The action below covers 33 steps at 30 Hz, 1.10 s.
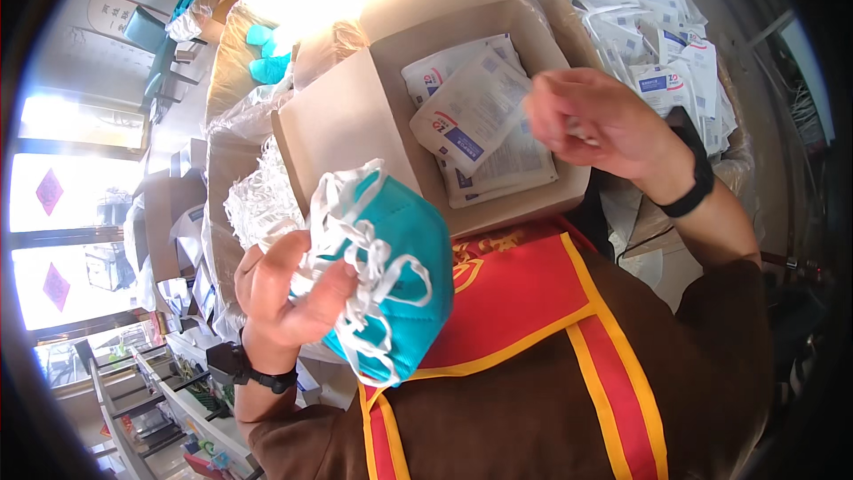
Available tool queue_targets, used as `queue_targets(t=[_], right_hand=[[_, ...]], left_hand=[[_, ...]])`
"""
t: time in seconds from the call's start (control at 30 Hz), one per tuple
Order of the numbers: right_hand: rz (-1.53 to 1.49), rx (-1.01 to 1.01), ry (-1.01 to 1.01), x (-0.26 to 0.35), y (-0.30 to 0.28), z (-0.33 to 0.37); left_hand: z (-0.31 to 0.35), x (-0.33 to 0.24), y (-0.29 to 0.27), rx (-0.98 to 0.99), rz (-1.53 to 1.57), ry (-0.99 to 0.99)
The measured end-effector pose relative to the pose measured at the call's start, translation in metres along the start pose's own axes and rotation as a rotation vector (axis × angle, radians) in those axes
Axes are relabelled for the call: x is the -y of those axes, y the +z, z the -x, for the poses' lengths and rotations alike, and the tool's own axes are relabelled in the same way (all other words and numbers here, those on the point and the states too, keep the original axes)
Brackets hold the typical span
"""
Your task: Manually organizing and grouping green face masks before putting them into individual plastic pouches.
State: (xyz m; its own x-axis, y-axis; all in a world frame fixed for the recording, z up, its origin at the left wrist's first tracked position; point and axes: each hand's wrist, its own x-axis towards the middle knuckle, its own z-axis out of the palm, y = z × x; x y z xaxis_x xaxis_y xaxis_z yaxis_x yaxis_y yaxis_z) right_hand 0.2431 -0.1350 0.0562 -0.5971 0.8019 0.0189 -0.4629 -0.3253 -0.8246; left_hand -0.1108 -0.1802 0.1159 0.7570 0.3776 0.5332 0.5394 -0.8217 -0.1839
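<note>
My left hand (289, 289) grips a stack of teal folded face masks (404, 253) with white elastic ear loops (360, 253) bunched over the thumb. My right hand (595, 124) is raised over an open cardboard box (342, 124), fingers curled around a thin, clear plastic packet that is hard to make out. Inside the box lie flat white sealed packets (480, 116) with blue print. A black band circles each wrist.
A heap of the same white packets (662, 44) fills a bin at the upper right. Crinkled clear plastic (258, 200) lies left of the box, more teal masks (267, 53) beyond it. Red and yellow vest over a brown sleeve (533, 302) fills the foreground. Shelves stand lower left.
</note>
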Motion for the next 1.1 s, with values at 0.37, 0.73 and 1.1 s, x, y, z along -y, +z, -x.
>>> queue_targets(t=[0.37,0.73,1.1], right_hand=[[0.597,0.288,0.014,0.0,0.045,-0.074],[1.467,0.23,-0.427,0.023,0.063,-0.013],[1.337,-0.057,-0.127,0.067,0.023,0.098]], left_hand=[[-0.025,-0.007,0.01,-0.031,0.214,0.123],[-0.023,-0.001,0.006,0.005,0.075,0.077],[0.065,0.063,0.006,0.361,-0.25,-0.539]])
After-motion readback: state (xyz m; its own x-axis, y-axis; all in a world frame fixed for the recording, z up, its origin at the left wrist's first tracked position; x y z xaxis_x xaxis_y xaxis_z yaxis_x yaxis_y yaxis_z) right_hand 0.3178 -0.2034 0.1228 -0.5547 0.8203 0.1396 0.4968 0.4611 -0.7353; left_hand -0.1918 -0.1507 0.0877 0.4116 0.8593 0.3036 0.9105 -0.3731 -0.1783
